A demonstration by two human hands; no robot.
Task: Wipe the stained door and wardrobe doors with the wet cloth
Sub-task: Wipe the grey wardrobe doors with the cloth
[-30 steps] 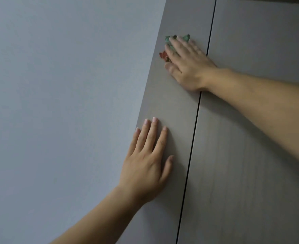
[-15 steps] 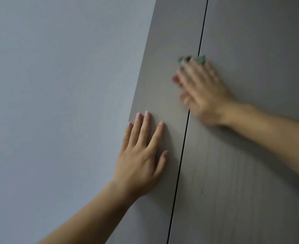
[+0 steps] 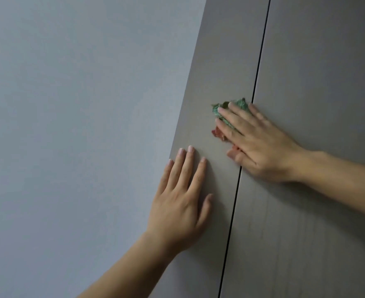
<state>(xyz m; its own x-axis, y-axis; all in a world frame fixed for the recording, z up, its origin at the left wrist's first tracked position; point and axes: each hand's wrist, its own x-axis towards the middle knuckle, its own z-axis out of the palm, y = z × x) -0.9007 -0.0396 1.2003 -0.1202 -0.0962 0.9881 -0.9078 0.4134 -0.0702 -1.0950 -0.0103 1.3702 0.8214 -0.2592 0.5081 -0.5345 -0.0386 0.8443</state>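
Two hands rest on the wardrobe doors (image 3: 218, 61) — the left hand (image 3: 177, 203) flat, fingers (image 3: 189, 171) straight. The right hand (image 3: 261, 145), also flat, presses the cloth (image 3: 240, 104) down beside the gap (image 3: 260, 54).

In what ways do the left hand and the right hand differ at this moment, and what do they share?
The left hand lies bare on the left wardrobe door, while the right hand presses a green and red cloth against it. The left hand sits wholly on that door; the right hand lies across the gap to the right wardrobe door. Both rest flat with straight fingers.
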